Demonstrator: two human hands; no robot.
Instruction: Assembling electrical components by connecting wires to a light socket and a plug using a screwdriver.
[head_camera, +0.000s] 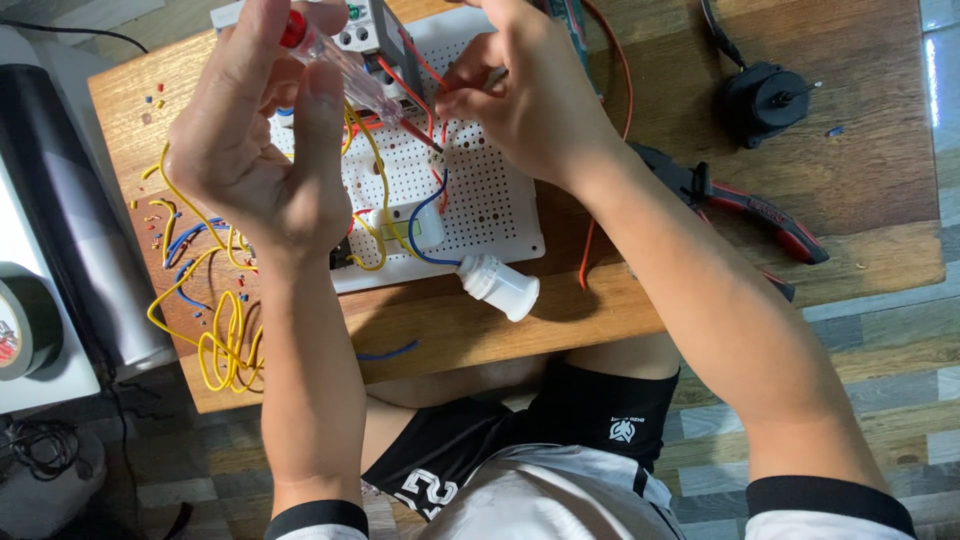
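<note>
**Screwdriver tip at the wiring, both hands crowded over the board**

Your left hand is closed round a screwdriver with a clear shaft and red cap, thumb along the handle, tip angled down onto the white perforated board just beside the red wire. Your right hand is pinched shut on something thin near that same spot; it looks like a wire end or small metal piece, but your fingers hide most of it.

The grey breaker sits at the board's far edge, partly behind your left hand. Yellow wire and blue wire loop across the board toward a white lamp holder that lies on its side at the near edge, overhanging onto the table.

What I judge could go wrong:
- The tip could slip off, since you hold the driver at a slant and high on the handle; your right fingertips are close to its path.
- Your forearms cross above the loose yellow offcuts and loops; a snag could drag the board.
- The lamp holder is free to roll if its wires get tugged.

The red-handled pliers and a black motor lie well apart to your right.
</note>
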